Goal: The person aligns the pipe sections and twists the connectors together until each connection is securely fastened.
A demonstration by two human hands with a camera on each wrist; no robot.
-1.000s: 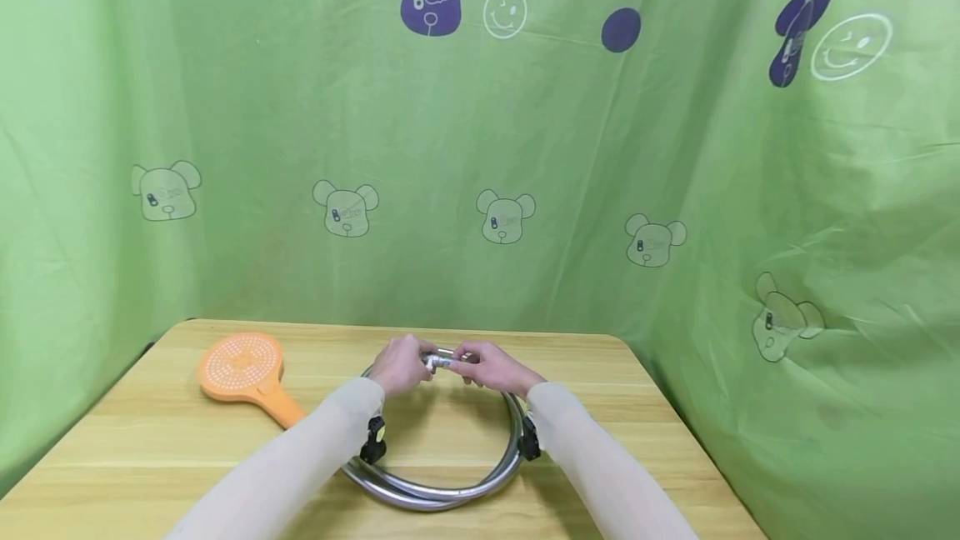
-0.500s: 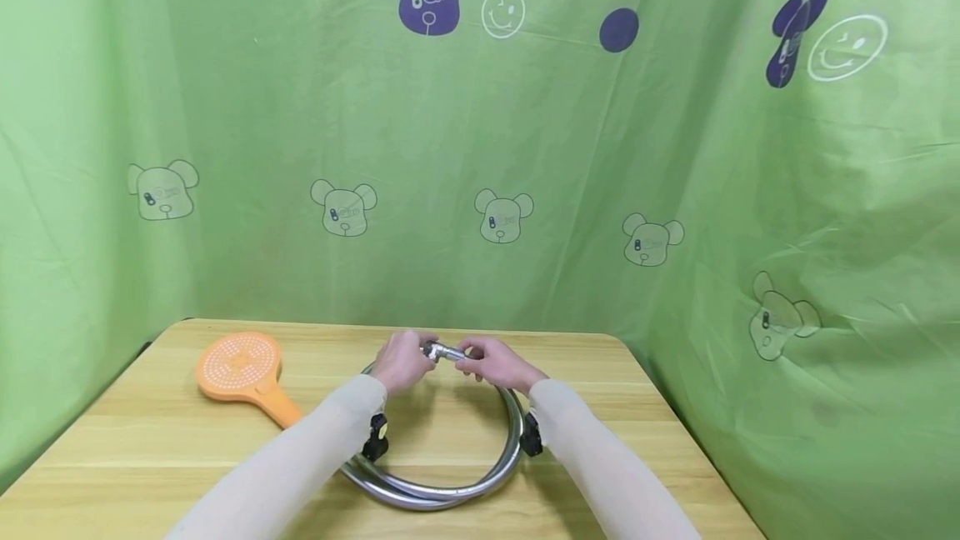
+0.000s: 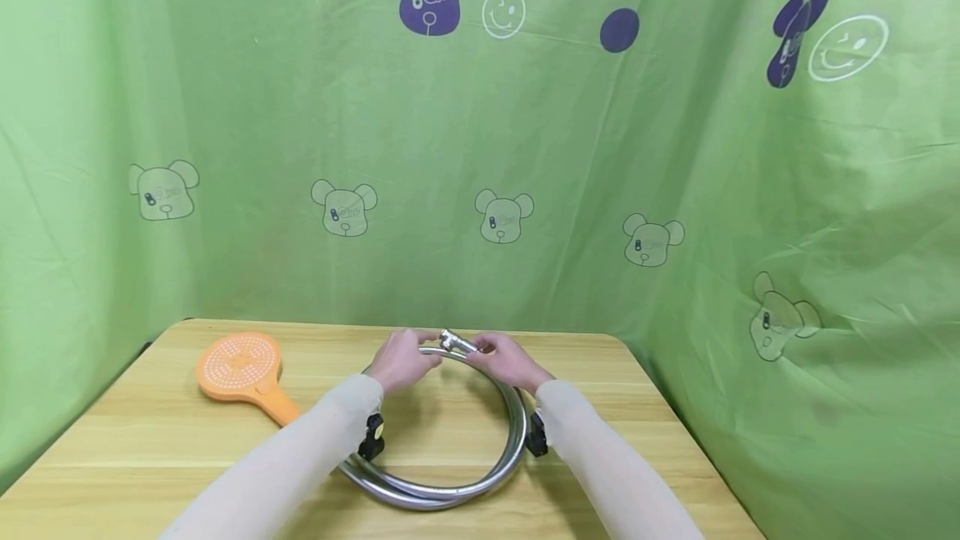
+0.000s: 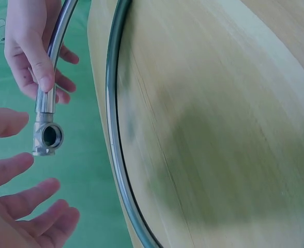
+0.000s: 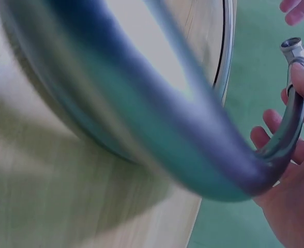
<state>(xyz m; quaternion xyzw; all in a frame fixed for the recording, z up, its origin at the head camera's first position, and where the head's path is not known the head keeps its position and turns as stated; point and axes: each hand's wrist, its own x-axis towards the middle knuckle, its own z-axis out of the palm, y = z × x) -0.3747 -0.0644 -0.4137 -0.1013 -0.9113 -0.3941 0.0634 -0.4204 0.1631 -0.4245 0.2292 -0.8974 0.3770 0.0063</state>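
A coiled silver shower hose [image 3: 420, 497] lies on the wooden table, its loops partly behind the forearms. At its far side the hose ends in a metal elbow fitting [image 4: 48, 137] with a round threaded opening. My right hand [image 3: 510, 359] pinches the hose just behind this fitting between thumb and fingers, as the right wrist view also shows. Beside the fitting is my left hand [image 4: 25, 201], fingers spread and apart from it in the left wrist view. An orange shower head [image 3: 238, 367] rests at the left, its handle end hidden by the left sleeve.
The wooden table [image 3: 600, 440] has its back edge close beyond the hands. A green patterned curtain [image 3: 420, 273] hangs behind it and along the sides. Black wrist cameras [image 3: 372, 437] sit under both wrists, near the hose loops.
My left hand has let go of the elbow fitting. The fitting now tilts up and to the right, and my right hand has shifted slightly right with it. The shower head stays put.
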